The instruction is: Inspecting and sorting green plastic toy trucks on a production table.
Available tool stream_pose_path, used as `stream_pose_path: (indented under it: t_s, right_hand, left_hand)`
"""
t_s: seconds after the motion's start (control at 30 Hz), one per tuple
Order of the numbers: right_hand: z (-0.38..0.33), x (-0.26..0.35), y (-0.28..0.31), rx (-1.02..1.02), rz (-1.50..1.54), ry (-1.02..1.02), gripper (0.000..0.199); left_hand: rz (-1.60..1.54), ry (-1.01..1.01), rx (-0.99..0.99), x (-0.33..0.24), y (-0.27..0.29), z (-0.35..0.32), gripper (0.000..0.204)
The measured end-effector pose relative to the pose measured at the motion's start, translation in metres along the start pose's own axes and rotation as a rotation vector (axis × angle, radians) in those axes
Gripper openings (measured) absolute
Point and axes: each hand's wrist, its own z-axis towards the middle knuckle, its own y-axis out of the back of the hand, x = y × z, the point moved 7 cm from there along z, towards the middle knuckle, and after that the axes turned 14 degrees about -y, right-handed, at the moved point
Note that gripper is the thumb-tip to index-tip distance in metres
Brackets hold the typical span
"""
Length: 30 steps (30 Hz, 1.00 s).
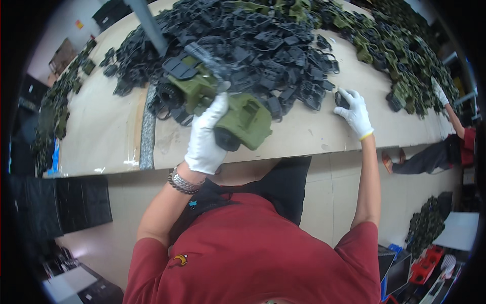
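My left hand (206, 134), in a white glove, is closed around an olive-green toy military vehicle (248, 119). It is raised above the front of the table and tilted, with black wheels and a dark grey panel at its upper left end. A clear plastic piece (205, 60) shows blurred at that end; whether it is fixed on cannot be told. My right hand (356, 112), gloved too, rests near the table's front edge, thumb and fingers curled about a small black plastic part (341, 100). Beyond both hands spreads a large heap of dark grey plastic parts (273, 45).
Green-and-black toy vehicles (387, 61) are piled along the table's right side, more (55, 114) along its left. A grey metal post (148, 25) rises through the heap. At far right another person's gloved hand (439, 92) reaches to the pile. Black crates (81, 202) stand lower left.
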Motion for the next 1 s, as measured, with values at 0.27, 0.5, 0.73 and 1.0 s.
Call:
stream_pose_path:
  t_s: [0.27, 0.5, 0.73, 1.0]
  right_hand:
    - [-0.111, 0.224, 0.049, 0.168, 0.923, 0.252, 0.069]
    - [-0.12, 0.241, 0.042, 0.2, 0.99, 0.289, 0.075]
    - [-0.128, 0.245, 0.046, -0.009, 0.886, 0.448, 0.069]
    - [-0.132, 0.247, 0.047, 0.061, 1.006, 0.351, 0.068]
  left_hand:
    - [0.283, -0.235, 0.037, -0.011, -0.001, -0.011, 0.031]
    - [0.307, -0.17, 0.024, -0.018, 0.004, -0.019, 0.03]
    - [0.403, -0.231, 0.037, -0.028, 0.003, -0.027, 0.032]
    - [0.43, -0.264, 0.076, -0.028, 0.0, -0.032, 0.032]
